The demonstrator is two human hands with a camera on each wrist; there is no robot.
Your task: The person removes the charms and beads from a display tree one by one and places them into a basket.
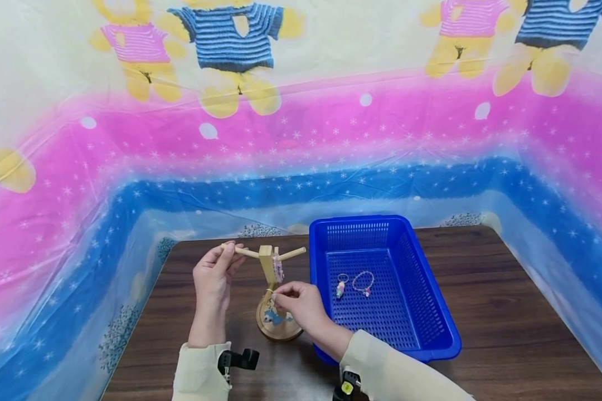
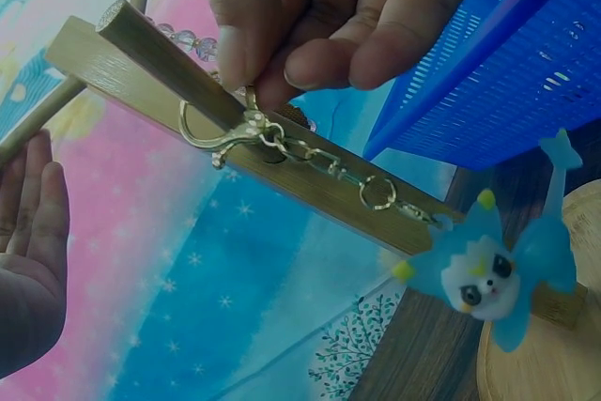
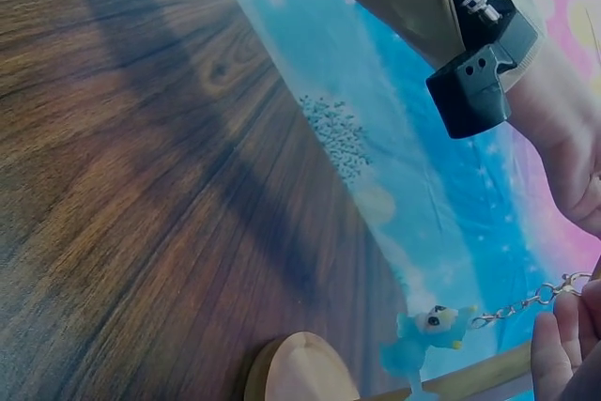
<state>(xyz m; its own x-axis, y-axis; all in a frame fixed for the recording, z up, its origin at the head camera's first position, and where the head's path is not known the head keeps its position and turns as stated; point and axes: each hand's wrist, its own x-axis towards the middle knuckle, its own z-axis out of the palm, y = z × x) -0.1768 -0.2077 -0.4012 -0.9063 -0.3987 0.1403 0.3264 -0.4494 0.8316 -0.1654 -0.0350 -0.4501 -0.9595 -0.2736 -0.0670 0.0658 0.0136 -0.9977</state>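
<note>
A wooden stand (image 1: 266, 266) with a round base and several pegs stands left of the basket. My left hand (image 1: 214, 273) holds the end of its upper left peg between thumb and fingers. With thumb and forefinger, my right hand (image 1: 305, 307) pinches the gold clasp (image 2: 246, 129) of a keychain at a lower peg. The clasp's hook lies around that peg in the left wrist view. From its chain hangs a blue animal figure (image 2: 484, 274) with a white face, above the base. A beaded bracelet (image 1: 278, 271) hangs on the stand's right side.
A blue plastic basket (image 1: 361, 218) stands right of the stand. Inside lie a keychain (image 1: 340, 288) with a pastel charm and a beaded bracelet (image 1: 363, 282). The dark wooden table (image 1: 501, 301) is bordered by a printed cloth (image 1: 301, 192).
</note>
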